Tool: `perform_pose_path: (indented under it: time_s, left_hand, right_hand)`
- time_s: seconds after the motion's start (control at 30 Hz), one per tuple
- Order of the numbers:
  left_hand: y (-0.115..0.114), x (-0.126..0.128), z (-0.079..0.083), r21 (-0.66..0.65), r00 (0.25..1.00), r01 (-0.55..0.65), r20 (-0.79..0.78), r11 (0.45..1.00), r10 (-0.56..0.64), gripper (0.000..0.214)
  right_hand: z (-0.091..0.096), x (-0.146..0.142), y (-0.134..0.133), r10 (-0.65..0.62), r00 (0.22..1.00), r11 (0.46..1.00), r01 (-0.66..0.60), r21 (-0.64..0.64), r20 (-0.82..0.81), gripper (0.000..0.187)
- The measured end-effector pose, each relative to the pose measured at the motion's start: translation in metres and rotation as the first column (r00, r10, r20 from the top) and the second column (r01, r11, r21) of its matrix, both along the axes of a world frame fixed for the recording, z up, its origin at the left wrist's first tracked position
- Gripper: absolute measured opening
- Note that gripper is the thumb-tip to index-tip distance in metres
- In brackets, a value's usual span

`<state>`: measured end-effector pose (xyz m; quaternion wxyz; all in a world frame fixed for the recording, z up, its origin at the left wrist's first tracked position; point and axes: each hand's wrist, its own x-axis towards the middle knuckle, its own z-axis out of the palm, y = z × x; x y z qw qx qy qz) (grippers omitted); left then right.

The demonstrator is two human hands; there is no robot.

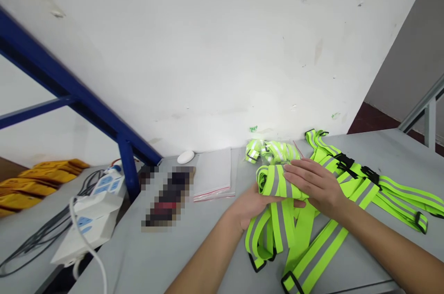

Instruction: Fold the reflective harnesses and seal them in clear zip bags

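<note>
Where a white wall (173,53) meets a gray table (194,252), a bright green safety vest (321,248) lies in a heap.

The vest sits on the table's right side, with a white power strip (92,220) at the left end, and a flat zip bag (212,171) and a bundle of green straps (268,151) at the back edge. The left hand (255,206) lies palm up under a folded part (274,182) of the vest. The right hand (315,182) lies flat on top, so both hands hold the fold between them without making fists.

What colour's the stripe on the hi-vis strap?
Grey reflective stripe on fluorescent yellow-green webbing; clearest in the head view.
</note>
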<state>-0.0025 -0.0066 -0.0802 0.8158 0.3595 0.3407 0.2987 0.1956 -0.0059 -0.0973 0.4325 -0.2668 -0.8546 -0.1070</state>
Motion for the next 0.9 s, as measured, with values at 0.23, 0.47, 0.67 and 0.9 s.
perform_pose_path:
  time_s: [0.23,0.47,0.67,0.9]
  left_hand:
    - [0.004,-0.006,-0.008,-0.064,0.984,-0.048,0.167,0.997,0.058,0.077]
    - [0.012,0.001,-0.018,-0.004,0.990,-0.127,0.058,0.992,0.127,0.059]
    - [0.010,-0.005,-0.018,0.061,0.991,0.107,-0.088,0.992,-0.102,0.058]
    - [0.012,-0.001,-0.014,0.190,0.968,0.091,-0.248,0.977,-0.042,0.054]
  right_hand:
    - [-0.007,-0.003,0.012,-0.085,0.994,0.994,0.080,0.069,0.071,0.065]
    - [-0.002,0.003,0.007,0.114,0.993,0.944,-0.103,-0.313,0.017,0.056]
    - [0.013,0.006,-0.002,-0.119,0.930,0.739,-0.150,-0.657,-0.347,0.053]
    - [0.021,0.010,0.004,-0.142,0.926,0.144,-0.330,-0.933,-0.349,0.046]
